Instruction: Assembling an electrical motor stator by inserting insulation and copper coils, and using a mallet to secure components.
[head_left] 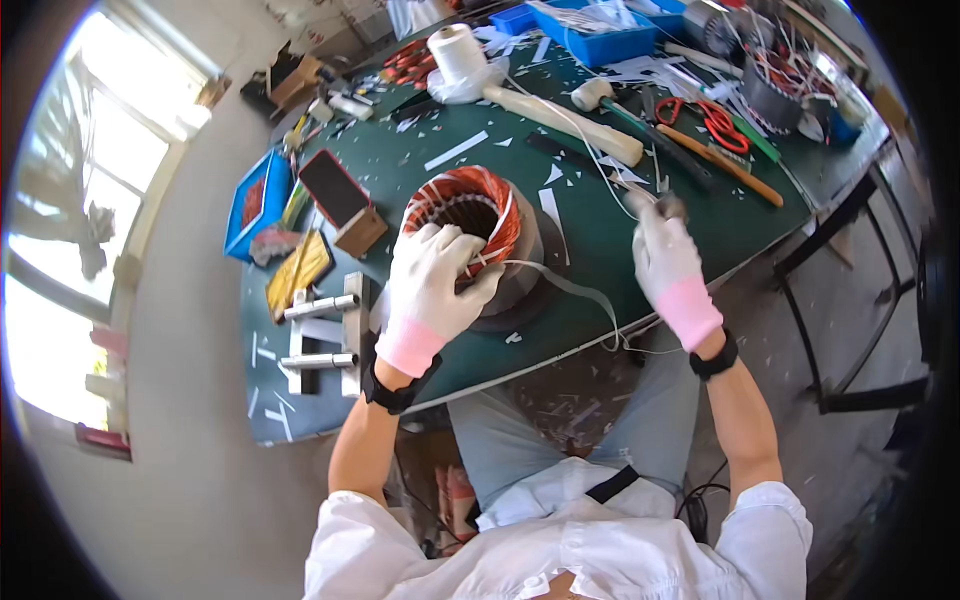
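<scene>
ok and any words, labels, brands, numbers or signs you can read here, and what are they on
None that can be read.
Orange-red coil ring: no lettering made out.
White spool: no legible label.
Dark slab with a red edge: no readable marks.
Clutter at the table's far end: too small and blurred to tell whether anything is printed there.

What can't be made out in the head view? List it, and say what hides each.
Head view:
Near left side of the orange wire ring: behind the left hand.
What the right hand holds, if anything: too blurred to tell.
Far end of the large blue tray: cut off by the upper edge.
</scene>
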